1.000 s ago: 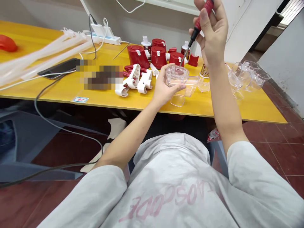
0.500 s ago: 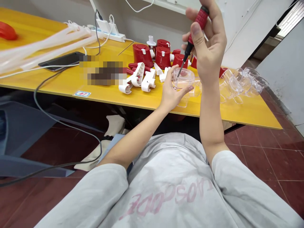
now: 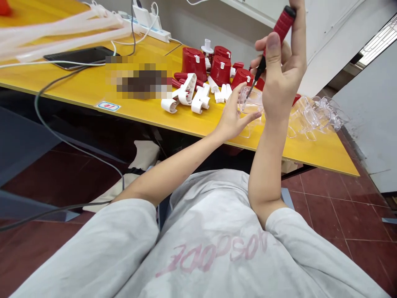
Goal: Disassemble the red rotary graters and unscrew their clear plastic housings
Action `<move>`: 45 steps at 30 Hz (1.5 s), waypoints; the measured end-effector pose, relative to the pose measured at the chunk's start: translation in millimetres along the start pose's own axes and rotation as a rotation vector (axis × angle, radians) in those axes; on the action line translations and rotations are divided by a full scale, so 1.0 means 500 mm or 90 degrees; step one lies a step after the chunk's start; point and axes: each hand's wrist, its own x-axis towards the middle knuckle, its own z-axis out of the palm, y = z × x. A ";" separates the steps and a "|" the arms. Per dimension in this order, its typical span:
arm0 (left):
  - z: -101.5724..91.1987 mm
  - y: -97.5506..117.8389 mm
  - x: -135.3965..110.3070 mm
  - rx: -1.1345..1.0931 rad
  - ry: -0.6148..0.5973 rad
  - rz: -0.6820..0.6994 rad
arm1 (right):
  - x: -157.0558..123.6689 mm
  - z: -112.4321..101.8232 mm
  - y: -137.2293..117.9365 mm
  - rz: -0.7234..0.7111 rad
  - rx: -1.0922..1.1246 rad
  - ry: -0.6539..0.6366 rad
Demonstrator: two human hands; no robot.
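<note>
My right hand [image 3: 283,78] is wrapped round the red grip of a screwdriver [image 3: 283,25], held up with its dark shaft slanting down to the left. The tip reaches into a clear plastic part [image 3: 252,101], round-edged and see-through. Thumb and fingers of my left hand [image 3: 234,114] grip that part from its left side, just above the table. Whether the tip sits on a screw is too small to tell. Beyond my left hand lie white curved plastic pieces [image 3: 187,89] and red plastic housings [image 3: 221,71].
On the yellow table [image 3: 145,114], more clear plastic parts [image 3: 322,111] are heaped at the right. A black phone [image 3: 80,57], pale plastic strips [image 3: 68,33], cables and a white power strip [image 3: 158,34] occupy the left and back. A grey cable [image 3: 58,136] hangs over the front edge.
The view has swung, so the table items appear shifted. Both hands appear further right in the picture, still on the screwdriver and clear part. The part looks tilted differently.
</note>
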 end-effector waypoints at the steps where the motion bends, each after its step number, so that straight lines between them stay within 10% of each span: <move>1: 0.000 0.000 0.002 -0.006 -0.002 0.003 | 0.008 -0.014 0.010 0.012 -0.023 -0.067; 4: 0.001 -0.002 0.007 -0.011 -0.008 0.002 | 0.026 -0.046 0.022 0.041 -0.096 -0.158; 16: -0.002 -0.020 0.007 -0.011 -0.049 -0.014 | -0.016 0.024 -0.052 0.028 -0.026 0.081; 29: -0.021 -0.018 0.006 0.019 -0.125 -0.004 | -0.012 -0.027 -0.057 0.102 -0.215 0.065; 37: -0.026 -0.030 0.008 0.035 -0.156 0.000 | 0.044 -0.087 -0.007 0.115 -0.295 -0.102; 45: -0.034 -0.023 0.014 0.013 -0.178 -0.012 | 0.015 -0.033 -0.089 0.100 -0.325 -0.069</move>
